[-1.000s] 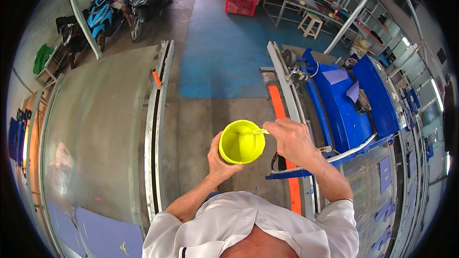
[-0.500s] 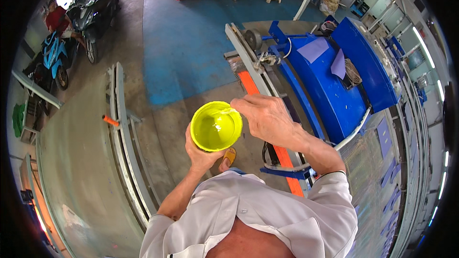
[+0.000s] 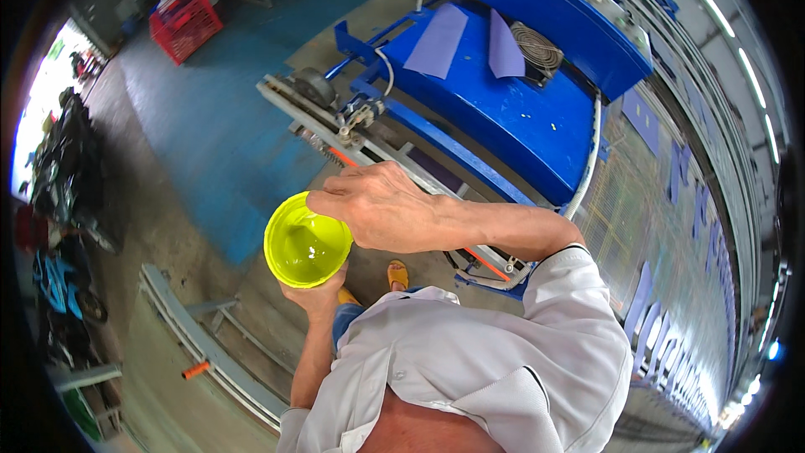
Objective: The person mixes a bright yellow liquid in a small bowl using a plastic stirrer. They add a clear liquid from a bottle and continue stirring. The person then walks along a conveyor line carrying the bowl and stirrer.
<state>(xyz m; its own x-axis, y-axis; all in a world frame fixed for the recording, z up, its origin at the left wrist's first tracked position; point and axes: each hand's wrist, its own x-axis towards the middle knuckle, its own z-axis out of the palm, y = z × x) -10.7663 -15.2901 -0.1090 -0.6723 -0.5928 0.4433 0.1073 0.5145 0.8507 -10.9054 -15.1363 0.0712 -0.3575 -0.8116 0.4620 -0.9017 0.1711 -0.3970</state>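
Note:
A bright yellow tub (image 3: 273, 222) is held out in front of my body, its open top facing up. Glossy yellow-green liquid (image 3: 312, 258) lies inside it. My left hand (image 3: 315, 295) grips the tub from below and the near side, most of its fingers hidden behind the wall. Over the tub's right rim, my right hand (image 3: 390, 211) is closed in a pinch, fingertips above the liquid. Whatever those fingers hold is hidden by the hand. Beneath my right forearm runs a metal rail with an orange strip (image 3: 493, 264).
A blue machine (image 3: 503, 130) stands ahead to the right, bearing purple sheets (image 3: 437, 40) and a coiled hose (image 3: 537, 49). Rightward stretches a long table (image 3: 625, 172) with several purple pieces. A greenish table (image 3: 163, 382) is at lower left, motorcycles (image 3: 71, 168) and a red crate (image 3: 189, 25) beyond.
My view has turned to the right, bringing the blue machine nearer the middle. Both hands and the tub sit further left in the picture, the right hand now reaching further over the rim.

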